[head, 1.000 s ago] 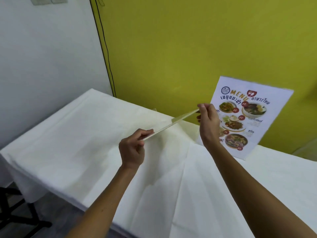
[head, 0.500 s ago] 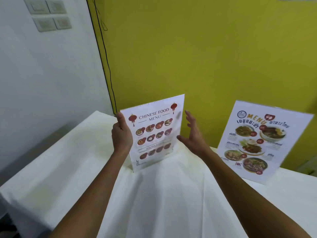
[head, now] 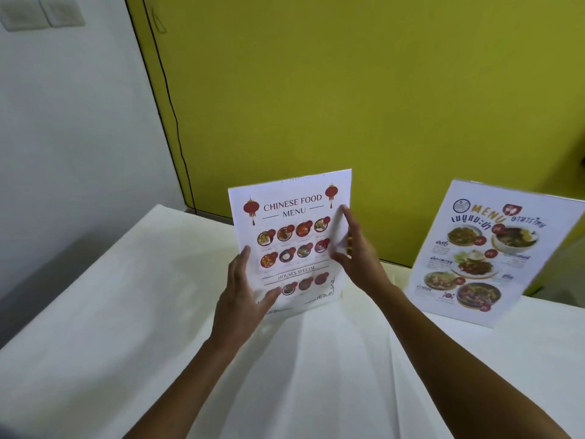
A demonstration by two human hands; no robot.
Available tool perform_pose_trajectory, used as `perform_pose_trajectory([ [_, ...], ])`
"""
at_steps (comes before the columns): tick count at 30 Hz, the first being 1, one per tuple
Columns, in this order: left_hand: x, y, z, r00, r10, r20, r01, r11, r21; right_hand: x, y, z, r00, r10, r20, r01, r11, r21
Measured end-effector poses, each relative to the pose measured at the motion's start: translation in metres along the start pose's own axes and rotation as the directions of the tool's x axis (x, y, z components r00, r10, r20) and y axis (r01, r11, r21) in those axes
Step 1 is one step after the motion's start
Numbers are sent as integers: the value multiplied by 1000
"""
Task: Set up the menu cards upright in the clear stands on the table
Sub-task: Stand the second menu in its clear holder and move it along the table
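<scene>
Tablecloth (head: 133, 327), white and creased, covers the table from the left edge right across, with a white wall on the far left and a yellow wall (head: 348, 90) behind. Over at the top left, pale wall switches (head: 41, 14) sit blurred on the white wall, and a thin black cable (head: 172, 112) runs down the seam where white meets yellow.

Moving in, left hand (head: 243, 296) is at the lower left corner of the Chinese food menu card (head: 291, 242), fingers spread and loose, thumb lying across the front of the sheet near the bottom row of dishes. It looks more like a steadying touch than a pinch, hand open against the card.

The card itself stands upright near the middle of the table, close to the back edge, its bottom edge down at the cloth. Its clear stand is hard to make out here.

Right hand (head: 357, 258) is at the card's right edge, fingers extended and open, fingertips (head: 345, 213) touching the edge high up, thumb pointing at the sheet lower down.

Further right, well apart from both hands, the Thai menu card (head: 487, 251) stands upright and tilted back slightly, resting on the cloth by the yellow wall.
</scene>
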State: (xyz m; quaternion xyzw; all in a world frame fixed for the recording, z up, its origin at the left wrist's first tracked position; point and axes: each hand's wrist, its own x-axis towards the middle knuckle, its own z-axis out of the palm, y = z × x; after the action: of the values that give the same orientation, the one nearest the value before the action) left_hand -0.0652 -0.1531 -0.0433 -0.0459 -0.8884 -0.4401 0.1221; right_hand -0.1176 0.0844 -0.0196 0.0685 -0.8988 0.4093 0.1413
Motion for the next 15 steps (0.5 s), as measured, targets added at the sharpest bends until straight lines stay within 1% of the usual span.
perform_pose_trajectory([
  [1,-3,-6,5,1000,19,9,-19,998,59,-1,-2,0,1000,0,-9,0,1000,-13],
  [4,3,-10,14,999,48,19,-50,994,101,-5,-7,-3,1000,12,-26,-13,999,-44],
  [7,21,-10,12,992,103,75,-115,978,174,-9,-8,-7,998,9,-54,-13,997,-77],
  [11,50,2,11,981,166,99,-182,965,189,-9,-9,-18,985,62,-162,-75,994,-80],
  [14,68,14,20,963,225,146,-251,948,197,-9,-5,-28,969,60,-239,-84,992,-94],
  [15,72,18,24,961,223,162,-255,942,218,-10,-2,-30,966,51,-254,-77,992,-95],
])
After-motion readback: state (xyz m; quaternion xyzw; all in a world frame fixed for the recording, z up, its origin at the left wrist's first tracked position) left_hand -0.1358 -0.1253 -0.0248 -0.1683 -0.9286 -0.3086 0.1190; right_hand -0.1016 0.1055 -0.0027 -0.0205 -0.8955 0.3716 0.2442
